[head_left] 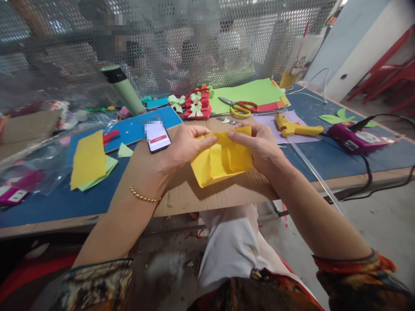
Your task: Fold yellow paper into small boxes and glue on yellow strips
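A folded piece of yellow paper [222, 160] is held up between both hands, above a brown cardboard sheet [181, 196]. My left hand [189, 144] pinches its upper left part, thumb on the near face. At the upper right, my right hand [259, 142] grips it in the same way, with the thumb in front. Creases run down the paper's middle. Some fingers of each hand are hidden behind the paper. Just left of my left hand lies a phone [158, 139] with its screen lit.
Scissors [240, 108], red pieces with green bows [197, 106] and green sheets [249, 93] lie behind. A yellow glue gun [296, 127] and purple box [356, 137] sit right, with cables. Yellow sheets [89, 160] and a green bottle [125, 90] are left.
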A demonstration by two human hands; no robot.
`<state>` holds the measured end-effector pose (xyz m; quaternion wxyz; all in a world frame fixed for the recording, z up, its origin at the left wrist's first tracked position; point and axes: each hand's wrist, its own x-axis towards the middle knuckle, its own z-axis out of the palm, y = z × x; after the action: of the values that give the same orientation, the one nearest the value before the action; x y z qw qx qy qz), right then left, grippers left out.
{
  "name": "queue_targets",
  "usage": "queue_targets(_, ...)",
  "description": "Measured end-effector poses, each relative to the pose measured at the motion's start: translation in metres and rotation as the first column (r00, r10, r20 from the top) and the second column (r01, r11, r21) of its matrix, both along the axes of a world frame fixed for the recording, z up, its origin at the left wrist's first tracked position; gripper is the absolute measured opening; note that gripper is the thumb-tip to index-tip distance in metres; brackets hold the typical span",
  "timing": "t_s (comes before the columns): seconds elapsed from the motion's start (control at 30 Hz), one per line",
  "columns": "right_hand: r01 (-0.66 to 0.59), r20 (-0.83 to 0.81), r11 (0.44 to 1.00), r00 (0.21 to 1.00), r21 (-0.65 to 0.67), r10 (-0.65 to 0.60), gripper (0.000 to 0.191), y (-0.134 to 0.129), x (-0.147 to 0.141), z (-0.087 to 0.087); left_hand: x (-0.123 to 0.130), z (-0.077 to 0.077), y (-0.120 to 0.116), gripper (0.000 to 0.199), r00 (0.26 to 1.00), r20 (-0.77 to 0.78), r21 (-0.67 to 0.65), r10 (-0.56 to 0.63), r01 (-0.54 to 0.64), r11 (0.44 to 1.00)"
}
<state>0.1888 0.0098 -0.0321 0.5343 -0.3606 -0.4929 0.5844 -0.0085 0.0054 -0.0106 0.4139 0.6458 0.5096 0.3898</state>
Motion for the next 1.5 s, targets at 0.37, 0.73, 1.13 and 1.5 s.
queue_targets(0.37,0.043,0.035,0.999,0.998,0.027,-0.044,0.038,-0.001,0.0,0.0,0.001,0.002,-0.002,0.021,0.999,0.05,0.018,-0.016,0.015,1.0)
queue_targets(0.73,0.088,0.041,0.991,0.996,-0.1,-0.085,0.02,0.006,0.001,-0.003,-0.002,-0.001,0.001,0.024,0.993,0.116,-0.078,0.0,0.009,0.997)
queue_targets(1.13,0.003,0.005,0.984,1.0,-0.177,-0.002,0.02,0.008,0.001,-0.003,-0.001,0.0,-0.001,0.047,0.989,0.126,-0.012,-0.071,0.073,0.997)
queue_targets(1.5,-0.001,-0.032,0.976,0.999,-0.216,-0.006,0.024,0.007,-0.003,-0.002,-0.002,-0.001,0.0,0.02,0.998,0.003,0.09,-0.06,0.059,0.994)
